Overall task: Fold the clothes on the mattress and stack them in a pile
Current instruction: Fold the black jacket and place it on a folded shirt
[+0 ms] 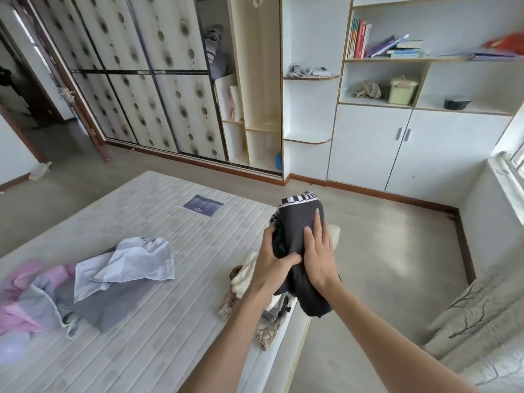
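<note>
Progress is judged as partial. Folded clothes form a pile (241,276) at the near right edge of the mattress (158,211); cream and patterned fabrics show beneath the hands. A loose heap of unfolded clothes (85,282) lies at the near left of the mattress, well apart from the pile: a pale blue shirt (127,259) on top, a grey garment (110,304) under it, and pink fabric (25,279) at the far left edge of the view. These items remain to be folded and stacked.

The item in hand is a dark garment (297,231) with a black-and-white striped band at its far end. It sits above the pile at the right edge of the mattress, folded into a narrow bundle, with its near end hanging past the right wrist.

The left hand (272,262) grasps the left side of the garment, fingers curled round the fabric and thumb pressed across its middle. The right hand (317,251) lies flat on top, fingers straight and pointing away, pressing the fabric down without clasping it. Both forearms extend forward from the near right and converge at the garment.

Whether the garment already rests on the pile cannot be told.
</note>
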